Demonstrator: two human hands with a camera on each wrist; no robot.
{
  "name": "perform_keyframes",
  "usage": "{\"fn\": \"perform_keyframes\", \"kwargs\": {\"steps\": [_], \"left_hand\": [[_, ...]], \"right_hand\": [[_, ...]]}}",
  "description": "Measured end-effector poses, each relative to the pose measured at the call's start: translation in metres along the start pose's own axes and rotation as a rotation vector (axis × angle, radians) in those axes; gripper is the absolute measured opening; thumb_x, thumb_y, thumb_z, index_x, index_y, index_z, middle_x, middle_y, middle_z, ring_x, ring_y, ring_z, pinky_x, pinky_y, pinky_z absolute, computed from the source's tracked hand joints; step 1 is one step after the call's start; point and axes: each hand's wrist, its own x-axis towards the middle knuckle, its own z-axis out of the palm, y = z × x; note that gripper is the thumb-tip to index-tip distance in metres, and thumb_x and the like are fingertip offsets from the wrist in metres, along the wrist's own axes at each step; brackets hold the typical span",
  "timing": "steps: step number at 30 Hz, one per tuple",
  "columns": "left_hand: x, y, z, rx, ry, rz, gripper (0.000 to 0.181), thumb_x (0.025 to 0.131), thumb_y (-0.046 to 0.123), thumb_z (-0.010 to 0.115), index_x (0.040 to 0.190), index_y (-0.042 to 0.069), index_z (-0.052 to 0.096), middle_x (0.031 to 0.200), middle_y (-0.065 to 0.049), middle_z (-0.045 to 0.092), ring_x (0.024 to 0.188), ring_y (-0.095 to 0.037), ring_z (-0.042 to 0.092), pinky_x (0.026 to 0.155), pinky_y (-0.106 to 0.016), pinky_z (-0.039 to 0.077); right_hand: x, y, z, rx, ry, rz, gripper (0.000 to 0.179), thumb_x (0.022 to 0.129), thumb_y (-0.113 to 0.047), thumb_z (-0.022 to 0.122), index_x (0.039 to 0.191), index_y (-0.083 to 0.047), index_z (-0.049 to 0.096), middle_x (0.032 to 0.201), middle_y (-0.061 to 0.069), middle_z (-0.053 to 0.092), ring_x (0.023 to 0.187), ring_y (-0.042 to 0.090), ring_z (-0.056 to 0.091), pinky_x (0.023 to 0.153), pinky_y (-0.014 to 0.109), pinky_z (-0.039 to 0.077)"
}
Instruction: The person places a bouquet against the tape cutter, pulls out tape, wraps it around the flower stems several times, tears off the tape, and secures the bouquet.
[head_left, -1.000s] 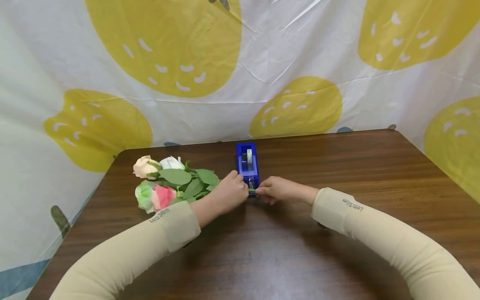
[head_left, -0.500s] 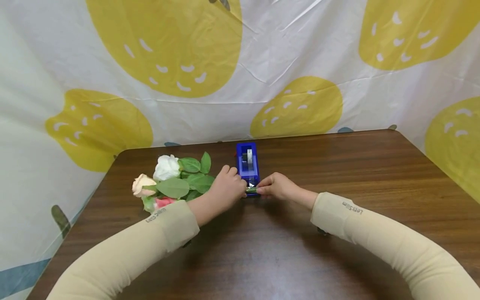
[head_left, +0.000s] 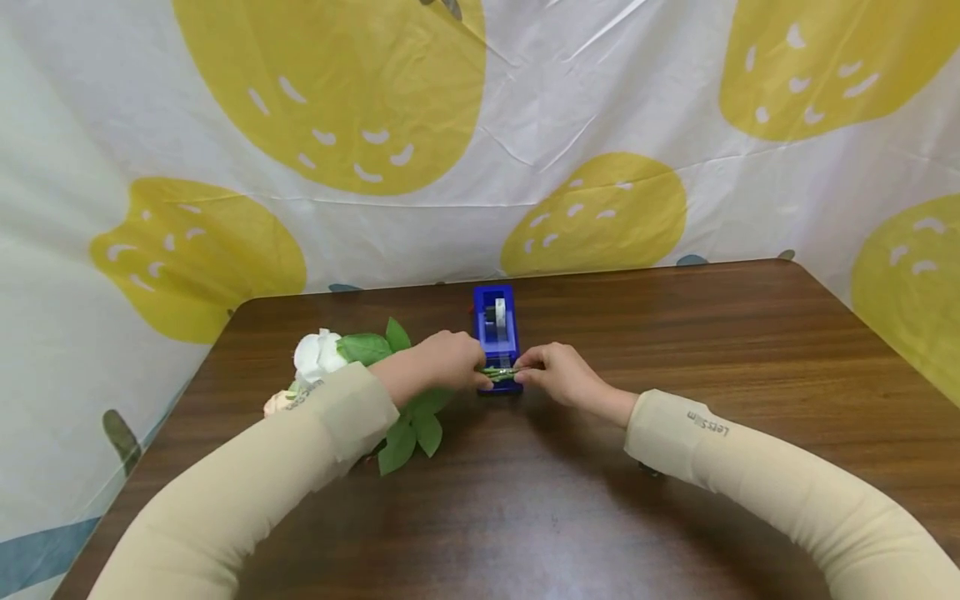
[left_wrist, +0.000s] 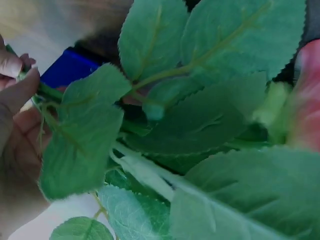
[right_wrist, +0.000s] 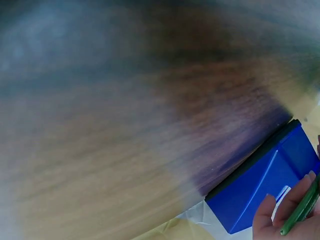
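Note:
My left hand [head_left: 448, 360] grips the green stems [head_left: 497, 373] of a bunch of roses. Opposite it, my right hand [head_left: 558, 373] pinches the stem ends between thumb and fingers. The stems lie across the front of a blue tape dispenser [head_left: 483, 321], where clear tape shows on them. A white rose [head_left: 318, 354] and part of a peach rose [head_left: 279, 402] stick out at the left; the left sleeve hides other blooms. Broad leaves [left_wrist: 82, 135] and a red petal edge [left_wrist: 307, 95] fill the left wrist view. In the right wrist view a stem end [right_wrist: 302, 207] crosses the right hand.
The dark wooden table [head_left: 712, 333] stretches to both sides and in front of the hands. Behind it hangs a white cloth [head_left: 420, 242] with yellow fruit prints. A roll of tape [head_left: 500, 312] sits inside the dispenser.
The left hand has turned the bunch about its stems: leaves now point toward the front, and the pink-red rose has gone behind the sleeve. The right hand stays at the stem ends.

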Motion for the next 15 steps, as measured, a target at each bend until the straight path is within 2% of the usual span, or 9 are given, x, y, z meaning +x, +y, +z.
{"fn": "perform_keyframes", "kwargs": {"steps": [3,6,11,15], "left_hand": [[0.004,-0.004,-0.002,-0.097,-0.057,0.039,0.033,0.088,0.03,0.061,0.062,0.013,0.05,0.058,0.006,0.042,0.055,-0.009,0.037,0.052,-0.022,0.031],[0.005,-0.006,-0.002,-0.135,-0.053,0.08,0.033,0.088,0.026,0.061,0.061,0.013,0.047,0.057,0.006,0.04,0.054,-0.008,0.035,0.051,-0.02,0.028],[-0.002,-0.001,0.002,-0.133,0.014,0.036,0.03,0.088,0.027,0.062,0.063,0.01,0.056,0.055,0.007,0.043,0.053,-0.008,0.038,0.05,-0.02,0.031],[-0.007,0.004,0.009,-0.016,0.122,0.015,0.027,0.087,0.029,0.062,0.066,0.011,0.062,0.059,0.005,0.055,0.056,-0.01,0.048,0.056,-0.026,0.039]], "right_hand": [[-0.001,-0.001,0.002,-0.031,0.033,-0.045,0.013,0.085,-0.013,0.064,0.09,-0.001,0.067,0.084,0.006,0.067,0.074,0.012,0.054,0.068,0.027,0.045],[-0.001,-0.002,0.003,-0.068,0.057,-0.086,0.012,0.085,-0.013,0.064,0.088,-0.001,0.067,0.083,0.006,0.066,0.072,0.012,0.053,0.066,0.026,0.045],[0.003,-0.002,0.0,-0.122,0.027,-0.112,0.012,0.085,-0.014,0.064,0.089,-0.002,0.065,0.081,0.005,0.066,0.068,0.012,0.051,0.065,0.027,0.043],[0.008,-0.002,-0.009,-0.173,-0.095,-0.057,0.023,0.088,-0.022,0.06,0.09,0.0,0.066,0.081,0.006,0.067,0.067,0.012,0.053,0.064,0.027,0.044]]}}
